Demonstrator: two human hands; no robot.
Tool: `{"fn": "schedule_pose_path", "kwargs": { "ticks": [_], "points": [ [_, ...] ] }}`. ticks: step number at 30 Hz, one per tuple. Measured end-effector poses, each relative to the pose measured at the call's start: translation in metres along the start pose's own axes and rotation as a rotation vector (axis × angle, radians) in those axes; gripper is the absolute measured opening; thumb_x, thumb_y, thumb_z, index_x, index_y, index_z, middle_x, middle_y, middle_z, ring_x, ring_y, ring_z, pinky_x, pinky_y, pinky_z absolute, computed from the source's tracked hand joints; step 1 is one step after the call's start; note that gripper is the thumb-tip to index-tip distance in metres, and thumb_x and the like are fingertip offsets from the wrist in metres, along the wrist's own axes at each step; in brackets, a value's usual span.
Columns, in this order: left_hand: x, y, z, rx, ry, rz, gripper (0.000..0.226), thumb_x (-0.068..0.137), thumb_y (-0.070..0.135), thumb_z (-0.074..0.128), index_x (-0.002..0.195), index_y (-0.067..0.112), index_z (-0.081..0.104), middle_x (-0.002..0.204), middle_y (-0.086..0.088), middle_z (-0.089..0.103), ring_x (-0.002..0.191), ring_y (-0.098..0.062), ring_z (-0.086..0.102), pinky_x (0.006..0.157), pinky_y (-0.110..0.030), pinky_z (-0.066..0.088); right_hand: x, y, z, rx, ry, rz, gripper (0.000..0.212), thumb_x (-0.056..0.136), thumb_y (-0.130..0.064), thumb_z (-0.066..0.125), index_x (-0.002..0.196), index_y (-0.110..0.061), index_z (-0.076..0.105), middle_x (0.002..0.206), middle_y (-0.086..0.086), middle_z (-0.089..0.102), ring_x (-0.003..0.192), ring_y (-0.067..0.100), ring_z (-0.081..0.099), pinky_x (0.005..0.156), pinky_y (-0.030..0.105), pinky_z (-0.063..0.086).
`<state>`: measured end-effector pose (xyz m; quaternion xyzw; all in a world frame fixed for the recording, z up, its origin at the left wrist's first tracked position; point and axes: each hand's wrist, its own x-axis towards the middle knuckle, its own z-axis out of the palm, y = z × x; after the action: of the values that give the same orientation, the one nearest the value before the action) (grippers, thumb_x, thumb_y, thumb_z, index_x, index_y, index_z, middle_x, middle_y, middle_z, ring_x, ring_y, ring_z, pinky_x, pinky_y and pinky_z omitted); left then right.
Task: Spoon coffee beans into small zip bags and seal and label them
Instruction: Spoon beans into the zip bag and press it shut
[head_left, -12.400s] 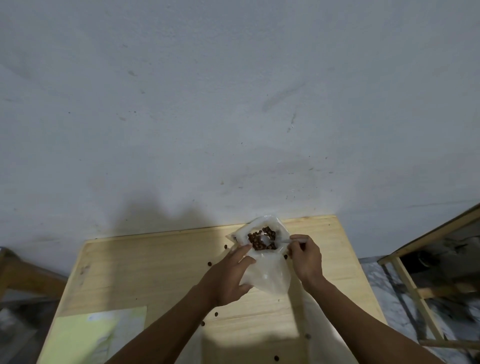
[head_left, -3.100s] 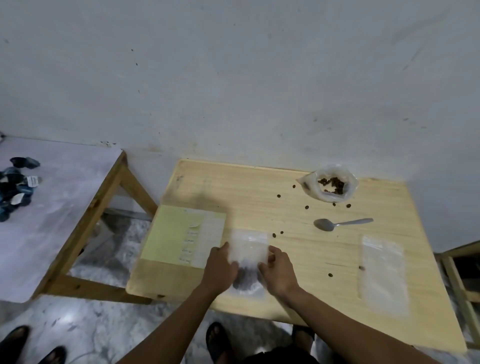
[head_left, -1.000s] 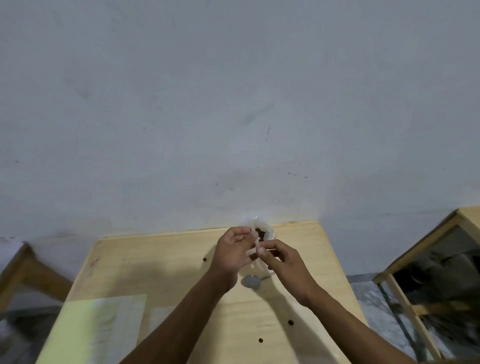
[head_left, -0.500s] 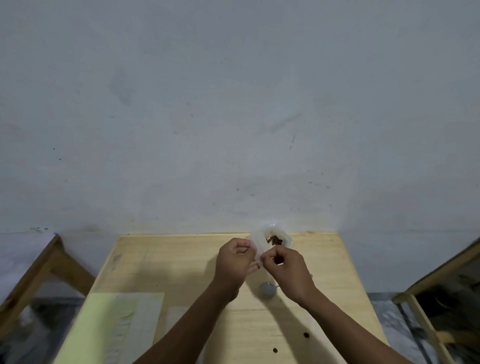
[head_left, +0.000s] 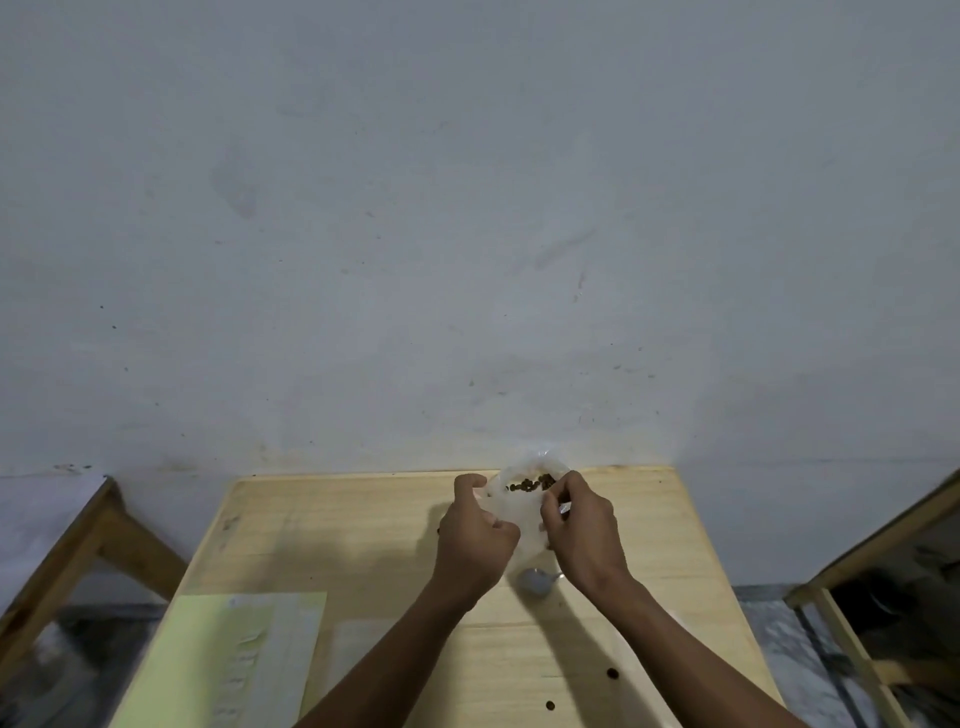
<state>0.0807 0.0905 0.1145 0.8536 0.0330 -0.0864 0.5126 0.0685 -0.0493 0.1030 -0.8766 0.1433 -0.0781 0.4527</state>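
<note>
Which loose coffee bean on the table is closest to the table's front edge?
The dark loose bean between the two forearms, lowest in view. The other loose bean lies farther back, touching the right forearm's edge on the pale wooden table.

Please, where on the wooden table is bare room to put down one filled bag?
Bare wood lies between the label sheet and the left hand, toward the wall. Around the bean bag, spoon and right hand it is crowded; loose beans dot the near right.

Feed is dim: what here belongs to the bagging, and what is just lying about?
In the job: left hand, right hand, small zip bag, coffee beans, spoon, label sheet.
Lying about: stray beans, side tables.
</note>
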Motion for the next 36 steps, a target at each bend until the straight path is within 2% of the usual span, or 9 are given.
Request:
{"fn": "schedule_pose_path", "kwargs": {
  "ticks": [5, 9, 14, 17, 20, 24, 27, 31, 36],
  "points": [
    [-0.003, -0.005, -0.001, 0.175, -0.124, 0.091, 0.067, 0.07, 0.031, 0.044, 0.136, 0.018, 0.049, 0.122, -0.007, 0.05, 0.113, -0.017, 0.051, 0.084, -0.013, 0.03, 0.003, 0.001, -0.004, 0.043, -0.035, -0.018, 0.019, 0.096, -0.018, 0.051, 0.078, -0.024, 0.05, 0.075, -0.004, 0.064, 0.066, 0.017, 0.067, 0.064, 0.041, 0.057],
    [-0.003, -0.002, -0.006, 0.204, -0.2, 0.079, 0.073, 0.071, 0.036, 0.045, 0.14, 0.013, 0.047, 0.141, -0.011, 0.04, 0.138, -0.02, 0.034, 0.108, -0.025, 0.029, 0.001, -0.003, -0.008, -0.039, -0.026, -0.084, 0.017, 0.097, -0.018, 0.051, 0.08, -0.022, 0.051, 0.071, -0.008, 0.062, 0.056, 0.005, 0.057, 0.057, 0.026, 0.042],
    [0.0, -0.009, -0.009, 0.094, -0.222, 0.08, 0.054, 0.087, 0.021, 0.054, 0.141, 0.021, 0.047, 0.138, 0.001, 0.054, 0.105, -0.017, 0.06, 0.089, -0.021, 0.045, 0.002, -0.003, -0.009, 0.095, -0.024, -0.053, 0.019, 0.097, -0.017, 0.05, 0.079, -0.022, 0.05, 0.077, 0.001, 0.068, 0.068, 0.014, 0.068, 0.06, 0.036, 0.056],
    [-0.007, -0.018, -0.008, -0.009, -0.243, 0.156, 0.056, 0.089, 0.031, 0.055, 0.143, 0.025, 0.043, 0.142, 0.01, 0.049, 0.127, -0.008, 0.048, 0.107, -0.027, 0.04, 0.001, -0.001, -0.011, 0.242, -0.035, 0.013, 0.015, 0.097, -0.018, 0.052, 0.083, -0.013, 0.052, 0.083, 0.009, 0.068, 0.07, 0.016, 0.073, 0.061, 0.046, 0.061],
    [-0.007, -0.033, -0.003, 0.085, -0.163, 0.363, 0.077, 0.077, 0.045, 0.075, 0.142, 0.022, 0.039, 0.137, 0.017, 0.045, 0.128, 0.0, 0.041, 0.105, -0.019, 0.035, 0.0, 0.0, -0.007, 0.299, -0.038, 0.057, 0.013, 0.091, -0.029, 0.054, 0.079, -0.022, 0.054, 0.087, 0.004, 0.069, 0.076, 0.025, 0.072, 0.064, 0.051, 0.06],
    [-0.003, -0.056, 0.006, 0.256, -0.036, 0.45, 0.099, 0.065, 0.049, 0.078, 0.147, 0.017, 0.032, 0.139, 0.009, 0.044, 0.128, -0.008, 0.04, 0.105, -0.023, 0.035, -0.001, -0.006, -0.005, 0.428, -0.075, 0.166, 0.016, 0.095, -0.011, 0.052, 0.08, -0.008, 0.057, 0.094, 0.013, 0.067, 0.08, 0.028, 0.064, 0.055, 0.038, 0.06],
    [-0.002, -0.07, 0.009, 0.3, 0.007, 0.431, 0.081, 0.073, 0.037, 0.073, 0.142, 0.013, 0.037, 0.137, 0.003, 0.047, 0.125, -0.012, 0.044, 0.104, -0.024, 0.036, 0.002, -0.003, -0.008, 0.435, -0.134, 0.198, 0.021, 0.096, -0.012, 0.051, 0.076, -0.009, 0.056, 0.094, 0.013, 0.069, 0.079, 0.03, 0.064, 0.054, 0.036, 0.058],
    [-0.002, -0.084, 0.01, 0.292, 0.022, 0.405, 0.058, 0.082, 0.019, 0.067, 0.136, 0.012, 0.045, 0.127, -0.001, 0.052, 0.117, -0.019, 0.051, 0.101, -0.033, 0.044, 0.005, 0.004, -0.013, 0.364, -0.196, 0.204, 0.017, 0.093, -0.012, 0.054, 0.077, -0.007, 0.054, 0.089, 0.011, 0.071, 0.076, 0.027, 0.063, 0.058, 0.047, 0.061],
    [-0.006, -0.078, 0.018, 0.216, -0.022, 0.428, 0.094, 0.066, 0.058, 0.074, 0.14, 0.012, 0.038, 0.125, 0.013, 0.039, 0.117, -0.007, 0.039, 0.1, -0.019, 0.036, 0.001, 0.005, -0.005, 0.28, -0.106, 0.122, 0.016, 0.091, -0.017, 0.054, 0.076, -0.015, 0.053, 0.084, 0.0, 0.071, 0.082, 0.02, 0.066, 0.071, 0.05, 0.059]
  ]
}}
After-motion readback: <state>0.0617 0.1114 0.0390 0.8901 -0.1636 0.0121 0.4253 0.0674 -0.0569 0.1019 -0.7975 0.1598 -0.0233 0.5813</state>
